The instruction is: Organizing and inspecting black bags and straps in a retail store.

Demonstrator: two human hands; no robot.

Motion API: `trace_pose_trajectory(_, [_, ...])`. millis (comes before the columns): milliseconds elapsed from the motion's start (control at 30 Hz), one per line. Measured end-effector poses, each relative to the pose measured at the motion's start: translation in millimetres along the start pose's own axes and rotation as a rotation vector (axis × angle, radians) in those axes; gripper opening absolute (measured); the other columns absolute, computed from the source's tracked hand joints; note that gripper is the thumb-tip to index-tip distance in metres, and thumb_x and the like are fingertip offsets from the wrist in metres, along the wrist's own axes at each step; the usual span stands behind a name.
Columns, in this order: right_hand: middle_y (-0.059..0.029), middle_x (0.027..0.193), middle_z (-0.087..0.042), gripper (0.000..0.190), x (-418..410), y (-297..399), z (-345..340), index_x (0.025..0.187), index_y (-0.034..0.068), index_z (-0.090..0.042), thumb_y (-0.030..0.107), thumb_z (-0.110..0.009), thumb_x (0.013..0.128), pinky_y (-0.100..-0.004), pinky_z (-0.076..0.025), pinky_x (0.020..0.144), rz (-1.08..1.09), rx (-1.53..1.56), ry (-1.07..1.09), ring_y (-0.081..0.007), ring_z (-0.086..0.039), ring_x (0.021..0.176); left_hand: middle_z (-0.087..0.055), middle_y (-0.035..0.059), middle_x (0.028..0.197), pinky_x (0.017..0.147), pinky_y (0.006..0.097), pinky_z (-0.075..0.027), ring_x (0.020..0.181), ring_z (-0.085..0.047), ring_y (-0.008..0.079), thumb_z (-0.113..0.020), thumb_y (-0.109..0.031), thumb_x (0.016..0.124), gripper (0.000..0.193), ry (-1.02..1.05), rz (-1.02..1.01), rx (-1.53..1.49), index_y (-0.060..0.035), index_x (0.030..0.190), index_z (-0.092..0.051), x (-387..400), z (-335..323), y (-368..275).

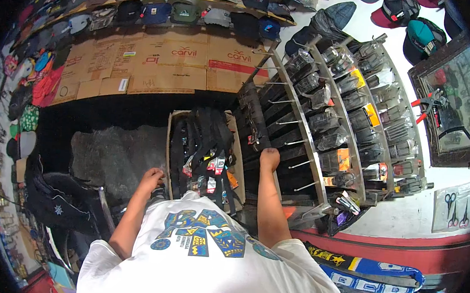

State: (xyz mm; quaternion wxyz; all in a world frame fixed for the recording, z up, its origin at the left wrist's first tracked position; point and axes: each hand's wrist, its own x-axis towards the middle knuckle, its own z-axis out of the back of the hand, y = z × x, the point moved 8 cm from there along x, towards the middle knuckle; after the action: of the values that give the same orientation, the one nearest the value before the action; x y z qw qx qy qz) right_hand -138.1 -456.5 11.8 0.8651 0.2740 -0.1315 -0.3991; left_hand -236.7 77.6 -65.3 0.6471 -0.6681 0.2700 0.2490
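Note:
A cardboard box (239, 169) stands before me, packed with black belts (203, 138) that carry white, red and orange tags. Just outside the box's left wall is my left hand (152, 179), its fingers bent; whether anything is between them cannot be made out. My right hand (270, 159) is closed on the lower end of a black belt (259, 117) at the left side of a metal belt rack (303, 129). Several prongs on the near upright of this rack are bare. Farther right on the rack hang rows of black belts with buckles (324, 122) in clear wrapping.
Caps (186, 12) line shelves above flattened cardboard (163, 68). Red-handled pliers (430, 103) hang by a framed mirror (452, 104) on the right. Below them are scissors (464, 217) on a sheet. Scarves (373, 274) lie at lower right; a black bag (61, 204) is at left.

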Motion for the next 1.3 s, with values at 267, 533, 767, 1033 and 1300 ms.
trace_pose_trajectory(267, [-0.0181, 0.141, -0.053, 0.046, -23, 54, 28, 0.131, 0.005, -0.058, 0.018, -0.063, 0.087, -0.05, -0.042, 0.103, 0.307, -0.333, 0.066, -0.0354, -0.051, 0.129, -0.067, 0.0061, 0.105, 0.077, 0.034, -0.048, 0.089, -0.062, 0.0174, -0.058, -0.028, 0.096, 0.025, 0.018, -0.014, -0.017, -0.0104, 0.113, -0.062, -10, -10, -11])
trace_pose_trajectory(533, [-0.0152, 0.136, -0.056, 0.055, -13, 43, 18, 0.138, 0.01, -0.055, 0.016, -0.065, 0.084, -0.0493, -0.04, 0.105, 0.393, -0.33, 0.083, -0.0335, -0.052, 0.128, -0.066, 0.0061, 0.107, 0.075, 0.0345, -0.049, 0.088, -0.063, 0.0181, -0.058, -0.029, 0.096, 0.027, 0.021, 0.008, -0.02, -0.0101, 0.115, -0.061, -16, -5, 1])
trace_pose_trajectory(767, [-0.017, 0.124, -0.06, 0.044, -18, 41, 30, 0.124, 0.005, -0.06, 0.014, -0.067, 0.082, -0.0495, -0.048, 0.094, 0.359, -0.399, 0.045, -0.0364, -0.059, 0.113, -0.067, 0.0068, 0.109, 0.077, 0.0356, -0.049, 0.089, -0.063, 0.0196, -0.058, -0.032, 0.096, 0.031, 0.023, 0.011, -0.004, -0.0093, 0.118, -0.061, -16, -8, 8])
trace_pose_trajectory(1033, [-0.0198, 0.127, -0.058, 0.047, -23, 35, 27, 0.127, 0.005, -0.06, 0.016, -0.067, 0.082, -0.0477, -0.048, 0.094, 0.338, -0.383, 0.023, -0.0375, -0.059, 0.115, -0.066, 0.008, 0.112, 0.08, 0.0369, -0.049, 0.092, -0.064, 0.0207, -0.057, -0.035, 0.097, 0.036, 0.022, 0.015, -0.016, -0.0096, 0.122, -0.059, -12, 4, 19])
trace_pose_trajectory(1300, [-0.0214, 0.137, -0.052, 0.059, -27, 35, 29, 0.141, 0.006, -0.051, 0.015, -0.065, 0.084, -0.0469, -0.045, 0.102, 0.41, -0.345, 0.051, -0.0387, -0.056, 0.12, -0.065, 0.0092, 0.115, 0.082, 0.0374, -0.049, 0.096, -0.064, 0.0213, -0.057, -0.034, 0.097, 0.037, 0.05, 0.021, -0.008, -0.0085, 0.124, -0.059, 1, 8, 32])
